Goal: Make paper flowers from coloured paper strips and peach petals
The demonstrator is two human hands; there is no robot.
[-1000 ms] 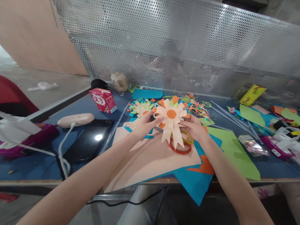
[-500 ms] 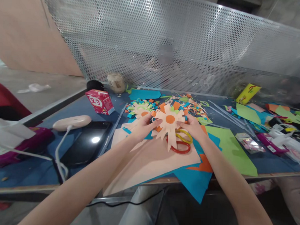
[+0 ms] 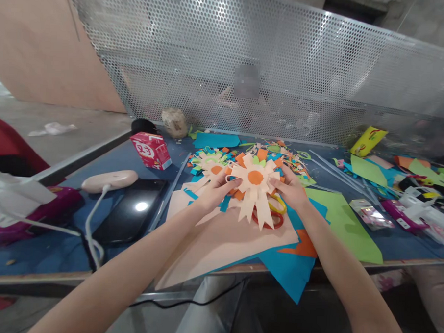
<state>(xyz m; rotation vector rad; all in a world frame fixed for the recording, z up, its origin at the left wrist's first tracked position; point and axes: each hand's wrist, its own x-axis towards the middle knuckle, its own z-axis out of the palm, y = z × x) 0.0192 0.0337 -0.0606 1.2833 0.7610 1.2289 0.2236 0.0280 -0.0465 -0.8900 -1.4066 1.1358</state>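
Between my two hands I hold up a layered paper rosette, peach on top with an orange centre and orange and blue strips behind. Two forked peach tails hang from it. My left hand pinches its left edge, and my right hand grips the right edge. Partly hidden behind the tails lie scissors with red and yellow handles. Under them is a peach paper sheet on top of blue sheets. A second paper rosette rests just beyond my left hand.
Paper scraps are heaped behind the rosettes. To the left are a pink box, a black phone and a white corded device. Green paper lies at right. A perforated metal screen closes off the table's back.
Both forked tails now show side by side under the rosette, where they overlapped before. The rosette has turned slightly in my hands, and my right fingers have shifted on its edge.
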